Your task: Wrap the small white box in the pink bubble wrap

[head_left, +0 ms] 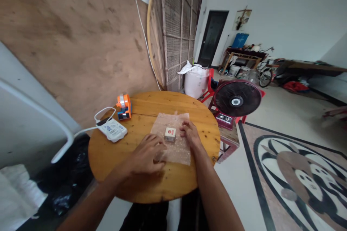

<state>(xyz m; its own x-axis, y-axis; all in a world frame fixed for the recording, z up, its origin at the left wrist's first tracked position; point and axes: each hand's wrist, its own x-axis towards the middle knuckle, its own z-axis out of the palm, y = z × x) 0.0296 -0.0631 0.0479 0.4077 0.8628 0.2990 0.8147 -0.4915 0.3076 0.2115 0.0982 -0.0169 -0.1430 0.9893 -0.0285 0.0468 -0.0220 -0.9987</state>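
Note:
A small white box with a red mark on top sits near the middle of a clear sheet of bubble wrap, which lies flat on the round wooden table. To the left of the box, my left hand reaches over the sheet's left edge, its fingers loosely bent and apart, with nothing visible in them. My right hand rests at the sheet's right edge, fingers slightly curled and spread towards the box. Neither hand touches the box.
On the round table, an orange and blue tape dispenser stands at the back left. Beside it lies a white power strip with cables. A dark round fan stands on a stool past the table's right edge.

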